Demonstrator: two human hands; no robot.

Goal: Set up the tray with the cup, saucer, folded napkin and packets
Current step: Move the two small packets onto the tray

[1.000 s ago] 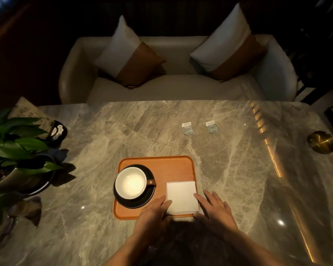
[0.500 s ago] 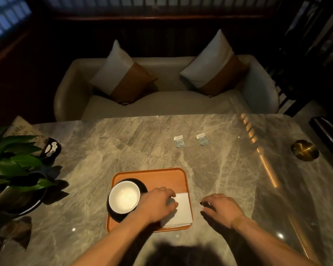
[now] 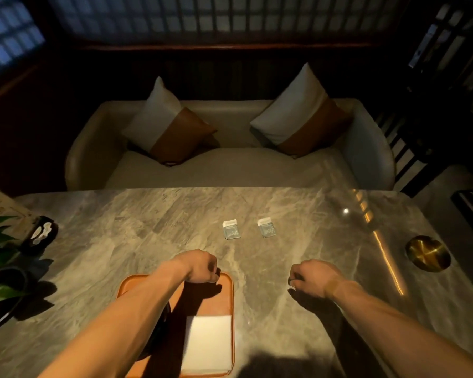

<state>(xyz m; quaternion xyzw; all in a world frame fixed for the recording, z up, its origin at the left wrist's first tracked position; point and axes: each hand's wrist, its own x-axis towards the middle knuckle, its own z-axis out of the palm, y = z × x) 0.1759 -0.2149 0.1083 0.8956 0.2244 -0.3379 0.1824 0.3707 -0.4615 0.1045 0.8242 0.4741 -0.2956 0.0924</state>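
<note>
Two packets [image 3: 231, 229] lay untouched on the table [image 3: 148, 236]. Your hands [image 3: 202, 267] were loosely curled, empty. Pinching those flat packets could've skidded them away.

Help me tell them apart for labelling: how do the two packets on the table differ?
The left packet looks slightly larger and lies a little nearer the tray; the right packet looks smaller. The left packet sits ahead of the left hand; the right packet lies between the two hands, left of the right hand. Both are clear with white tops, flat, untouched.
</note>
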